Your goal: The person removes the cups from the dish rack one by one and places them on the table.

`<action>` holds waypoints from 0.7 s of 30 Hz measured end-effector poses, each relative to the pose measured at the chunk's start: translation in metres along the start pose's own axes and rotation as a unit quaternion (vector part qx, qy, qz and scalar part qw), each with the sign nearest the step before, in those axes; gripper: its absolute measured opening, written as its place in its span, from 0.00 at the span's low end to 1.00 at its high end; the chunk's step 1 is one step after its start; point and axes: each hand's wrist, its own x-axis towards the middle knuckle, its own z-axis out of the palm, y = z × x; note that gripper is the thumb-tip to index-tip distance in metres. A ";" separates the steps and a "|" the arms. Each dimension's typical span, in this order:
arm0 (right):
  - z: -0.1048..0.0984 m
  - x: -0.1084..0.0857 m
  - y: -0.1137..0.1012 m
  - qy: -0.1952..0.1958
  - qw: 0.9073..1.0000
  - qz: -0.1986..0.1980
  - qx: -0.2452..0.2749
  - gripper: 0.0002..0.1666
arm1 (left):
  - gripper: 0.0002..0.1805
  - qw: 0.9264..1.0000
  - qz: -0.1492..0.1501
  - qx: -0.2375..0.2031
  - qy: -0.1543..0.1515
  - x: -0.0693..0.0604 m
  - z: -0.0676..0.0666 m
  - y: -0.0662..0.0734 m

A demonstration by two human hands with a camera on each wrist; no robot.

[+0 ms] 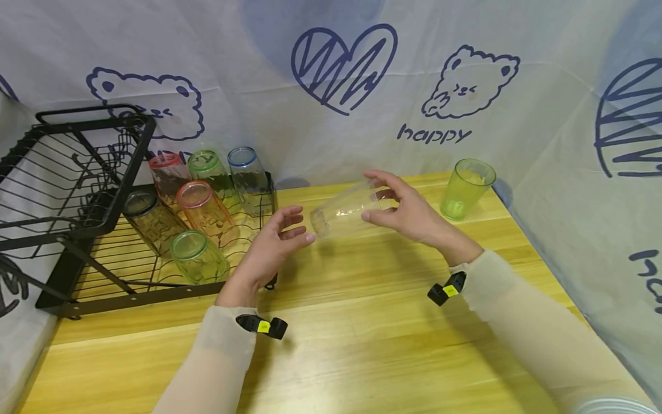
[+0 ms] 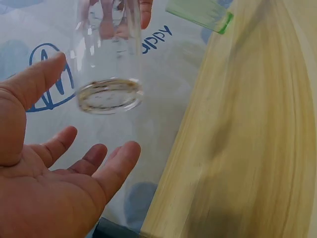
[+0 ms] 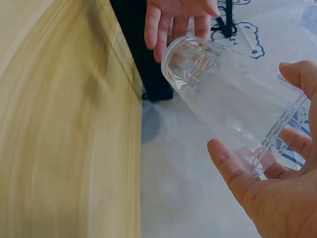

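Observation:
A clear drinking glass (image 1: pixel 343 211) is held tilted in the air, its thick base toward the left and its rim toward the right. My right hand (image 1: pixel 408 214) grips it near the rim, thumb on one side and fingers on the other. Close to the base, my left hand (image 1: pixel 274 247) is spread with loosely bent fingers. In the left wrist view a gap shows between the left fingers (image 2: pixel 116 168) and the glass base (image 2: pixel 110 96). The right wrist view shows the right thumb and fingers around the rim end of the glass (image 3: pixel 233 94).
A black wire dish rack (image 1: pixel 170 290) stands at the left, with several coloured glasses upside down on its lower level, including a yellow-green glass (image 1: pixel 199 259). A green glass (image 1: pixel 467 190) stands upright at the back right of the wooden table (image 1: pixel 351 345). A patterned cloth (image 1: pixel 331 138) hangs behind.

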 end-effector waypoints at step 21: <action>-0.044 0.001 0.005 0.049 0.973 0.035 -0.224 0.52 | 0.18 0.916 0.098 0.377 0.095 -0.032 0.011 -0.006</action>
